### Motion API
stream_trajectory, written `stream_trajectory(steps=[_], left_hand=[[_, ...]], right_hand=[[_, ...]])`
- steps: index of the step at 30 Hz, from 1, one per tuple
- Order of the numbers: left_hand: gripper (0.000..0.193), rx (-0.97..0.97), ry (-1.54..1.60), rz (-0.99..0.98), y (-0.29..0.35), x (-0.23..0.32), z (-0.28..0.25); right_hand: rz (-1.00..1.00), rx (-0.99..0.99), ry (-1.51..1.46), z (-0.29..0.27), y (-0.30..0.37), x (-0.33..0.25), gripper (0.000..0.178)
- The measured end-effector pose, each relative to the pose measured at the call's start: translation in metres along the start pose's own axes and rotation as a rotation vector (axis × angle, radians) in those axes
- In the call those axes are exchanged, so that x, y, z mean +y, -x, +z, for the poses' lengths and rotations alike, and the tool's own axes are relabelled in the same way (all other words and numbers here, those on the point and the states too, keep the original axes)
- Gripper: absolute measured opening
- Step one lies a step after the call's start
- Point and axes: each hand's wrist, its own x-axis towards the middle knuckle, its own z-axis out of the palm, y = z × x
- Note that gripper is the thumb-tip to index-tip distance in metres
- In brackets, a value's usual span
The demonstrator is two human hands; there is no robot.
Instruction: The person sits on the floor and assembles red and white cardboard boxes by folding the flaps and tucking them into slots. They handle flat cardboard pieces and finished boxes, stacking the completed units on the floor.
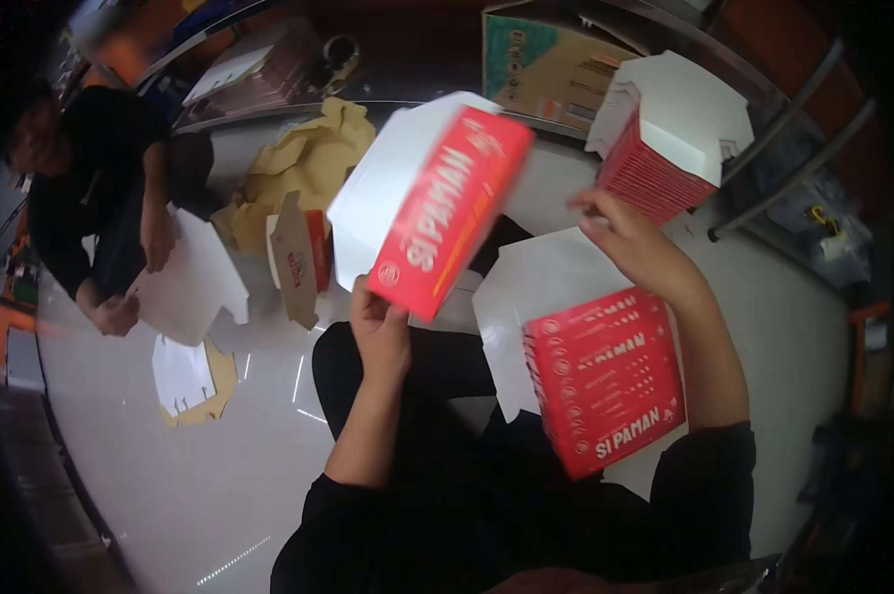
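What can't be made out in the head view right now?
All in the head view:
Left hand: partly hidden behind the red-and-white carton it holds.
Right hand: motion blur; unclear whether it holds anything.
Cardboard box: right part hidden by the carton stack.
Clear plastic: contents too small and dim to identify.

Floor [219,485]: glossy, pale grey
Light: thin white reflected streaks [233,561]
Far side: dark shelf [422,74] with a shiny metal rim
Right: slanting grey metal tubes [795,169]
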Motion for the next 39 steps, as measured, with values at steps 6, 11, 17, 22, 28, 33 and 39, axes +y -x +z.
stream_trajectory(steps=[6, 11, 17, 22, 28, 33, 39], left_hand=[[0.014, -0.374, -0.381, -0.256, 0.006, -0.053, 0.025], [0.018, -0.767, -0.549, -0.314, 0.003, -0.062, 0.034], [0.025, -1.043, -0.518, -0.434, 0.015, -0.024, 0.003], [0.032, -1.091, -0.359, -0.517, 0.063, -0.015, 0.042], [0.034, -1.292, -0.399, -0.488, 0.082, -0.015, 0.037], [0.021, -1.261, -0.458, -0.561, 0.04, -0.014, 0.01], [0.055, -0.564, -0.408, -0.153, 0.012, -0.044, 0.023]], right_hand=[[0.149, 0.259, 0.328, 0.044, 0.108, 0.026, 0.051], [0.319, 0.251, -0.202, 0.04, 0.129, 0.044, 0.057], [0.23, -0.017, -0.116, 0.014, 0.112, 0.072, 0.055], [0.24, -0.24, -0.128, 0.008, 0.103, 0.084, 0.06], [-0.086, -0.317, -0.169, 0.024, 0.042, 0.07, 0.051], [0.088, -0.449, -0.301, 0.038, 0.034, 0.075, 0.045], [0.113, -0.378, -0.326, 0.037, 0.044, 0.076, 0.029]])
